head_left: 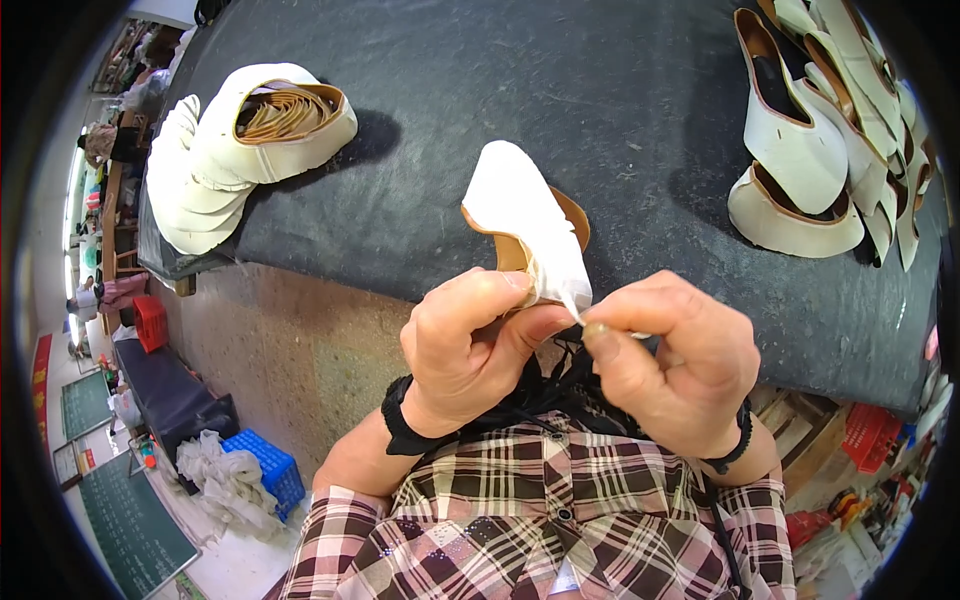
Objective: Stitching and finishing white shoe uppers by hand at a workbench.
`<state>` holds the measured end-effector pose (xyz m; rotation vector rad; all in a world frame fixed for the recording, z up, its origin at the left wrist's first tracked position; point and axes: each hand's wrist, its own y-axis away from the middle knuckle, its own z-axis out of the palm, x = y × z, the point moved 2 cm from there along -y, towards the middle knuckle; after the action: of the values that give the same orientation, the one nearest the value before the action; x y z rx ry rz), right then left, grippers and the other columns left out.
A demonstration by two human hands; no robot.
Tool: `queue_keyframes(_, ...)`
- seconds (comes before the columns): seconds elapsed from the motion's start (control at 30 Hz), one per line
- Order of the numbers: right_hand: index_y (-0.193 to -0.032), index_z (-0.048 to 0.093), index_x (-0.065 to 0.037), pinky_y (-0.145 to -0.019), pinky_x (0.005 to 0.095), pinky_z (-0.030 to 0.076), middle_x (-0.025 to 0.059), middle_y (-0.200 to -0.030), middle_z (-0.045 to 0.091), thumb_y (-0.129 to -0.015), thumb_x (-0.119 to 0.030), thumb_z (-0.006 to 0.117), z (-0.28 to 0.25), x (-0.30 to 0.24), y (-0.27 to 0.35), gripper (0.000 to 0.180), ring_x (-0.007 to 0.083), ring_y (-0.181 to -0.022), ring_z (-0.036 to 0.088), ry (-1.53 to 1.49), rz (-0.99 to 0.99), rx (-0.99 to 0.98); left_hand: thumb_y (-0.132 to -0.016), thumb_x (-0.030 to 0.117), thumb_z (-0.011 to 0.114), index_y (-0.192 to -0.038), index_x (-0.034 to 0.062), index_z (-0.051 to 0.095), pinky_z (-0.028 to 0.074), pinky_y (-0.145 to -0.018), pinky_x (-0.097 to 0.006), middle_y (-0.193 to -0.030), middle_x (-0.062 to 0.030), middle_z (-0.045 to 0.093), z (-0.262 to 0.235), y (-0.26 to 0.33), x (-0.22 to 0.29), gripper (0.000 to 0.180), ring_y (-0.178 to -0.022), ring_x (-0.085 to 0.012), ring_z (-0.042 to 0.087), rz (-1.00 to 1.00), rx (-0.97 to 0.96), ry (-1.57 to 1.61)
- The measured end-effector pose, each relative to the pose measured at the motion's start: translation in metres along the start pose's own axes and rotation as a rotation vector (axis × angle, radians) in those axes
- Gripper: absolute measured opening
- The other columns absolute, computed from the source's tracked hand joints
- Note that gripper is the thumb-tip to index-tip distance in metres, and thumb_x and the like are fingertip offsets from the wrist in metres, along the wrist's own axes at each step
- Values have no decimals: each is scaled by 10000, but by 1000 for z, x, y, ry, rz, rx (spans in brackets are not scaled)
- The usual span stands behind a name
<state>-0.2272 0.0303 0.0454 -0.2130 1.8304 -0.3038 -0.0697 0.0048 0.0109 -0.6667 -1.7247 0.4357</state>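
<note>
A white shoe upper [522,208] with a tan lining is held up in front of me, just over the near edge of the dark table. My left hand [468,335] pinches its lower end between thumb and fingers. A thin white strip [572,303] sticks out from that end. The thumb and forefinger of my right hand [675,350] are closed on the strip's end, close beside the left thumb. My right hand's other fingers are curled in.
A fanned stack of white shoe uppers [205,190] lies at the table's left. More uppers [800,150] are heaped at the right. The black-covered table [420,90] spans the far side. Below left stand a blue crate [265,470] and a dark bench [170,390].
</note>
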Motion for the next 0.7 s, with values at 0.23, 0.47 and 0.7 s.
queue_keyframes(0.23, -810, 618, -2, -470, 254, 491, 79, -716, 617, -674, 31, 686, 3, 2, 9, 156, 172, -550, 617, 129, -310, 84, -689, -27, 735, -954, 57, 521, 442, -459, -271, -700, -97, 632, 7, -6, 2, 352, -553, -193, 607, 47, -131, -82)
queue_keyframes(0.47, -828, 626, -33, -482, 239, 481, 92, -755, 626, -639, 5, 733, -11, 11, 12, 221, 157, -569, 610, 170, -380, -15, -619, -24, 710, -836, 38, 615, 454, -467, -266, -717, -78, 653, 18, -11, 8, 245, -568, -196, 619, 111, -168, -180)
queue_keyframes(0.7, -872, 618, 10, -504, 176, 342, -15, -669, 542, -775, -120, 638, -25, 22, -51, 164, 21, -568, 451, -315, 427, -481, -590, 18, 718, -829, 40, 656, 424, -459, -230, -672, -54, 619, 21, -5, 7, 248, -543, -165, 587, 159, -235, -222)
